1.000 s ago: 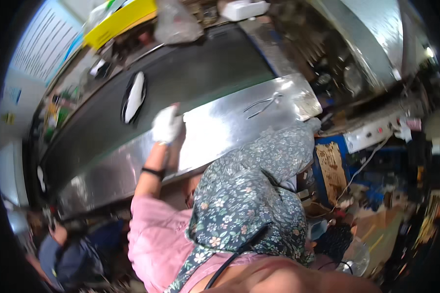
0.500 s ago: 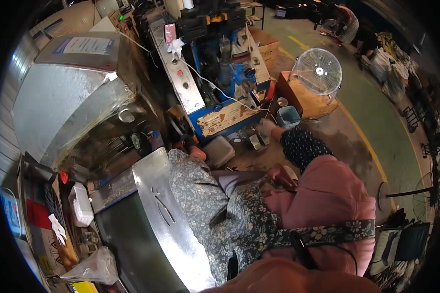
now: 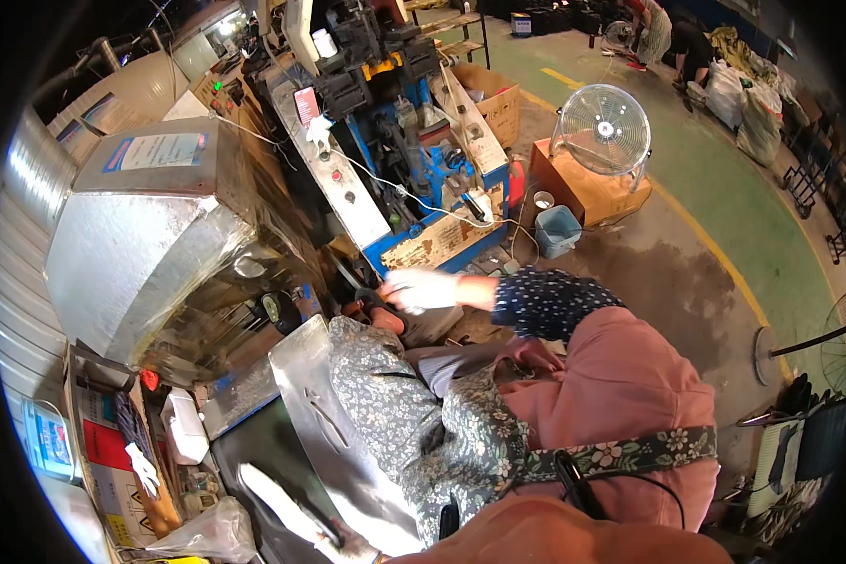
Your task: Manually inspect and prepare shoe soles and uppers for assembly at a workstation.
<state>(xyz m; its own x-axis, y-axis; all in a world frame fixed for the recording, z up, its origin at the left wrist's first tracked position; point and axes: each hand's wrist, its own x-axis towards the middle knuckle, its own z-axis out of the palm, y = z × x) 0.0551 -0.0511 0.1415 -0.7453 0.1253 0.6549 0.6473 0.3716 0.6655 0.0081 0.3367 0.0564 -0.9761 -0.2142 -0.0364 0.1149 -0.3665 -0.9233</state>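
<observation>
White-gloved right hand [image 3: 423, 289] extends beside a blue-framed metal machine [image 3: 442, 235] (I cannot tell the fingers' state): seemingly a reach, needing careful aim.

The right hand [image 3: 425, 289] has swung leftward from the bin [image 3: 557, 231] (a long pale shape [image 3: 280, 500] now shows over the belt [image 3: 274, 440]).
</observation>
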